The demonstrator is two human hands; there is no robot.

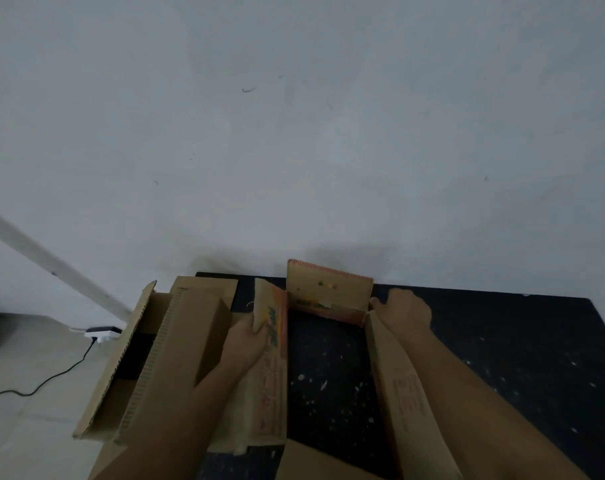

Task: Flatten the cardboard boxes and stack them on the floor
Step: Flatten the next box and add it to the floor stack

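Here the person is working on a printed cardboard box [329, 299] that stands open on a dark speckled counter [502, 341] against a pale wall [294, 133]; the speckled surface shows straight through the box, so its bottom seems to be open already. The left hand [249, 337] grips the left flap [271, 317], fingers curled round its upper edge. The right hand [406, 306] rests at the far right corner, beside the upright end flap; its fingers reach past the corner and I cannot tell whether they pinch the cardboard or only press against it. To the left, touching or just beside this box, a plain brown box [162, 358] still holds its shape, overhanging the counter above the tiled floor [24, 427], where a power strip [103, 332] and its black cable lie.

The step in hand looks like collapsing the printed box. Next it likely needs opposite corners pushed together so the walls fold flat, then lowering to the floor.
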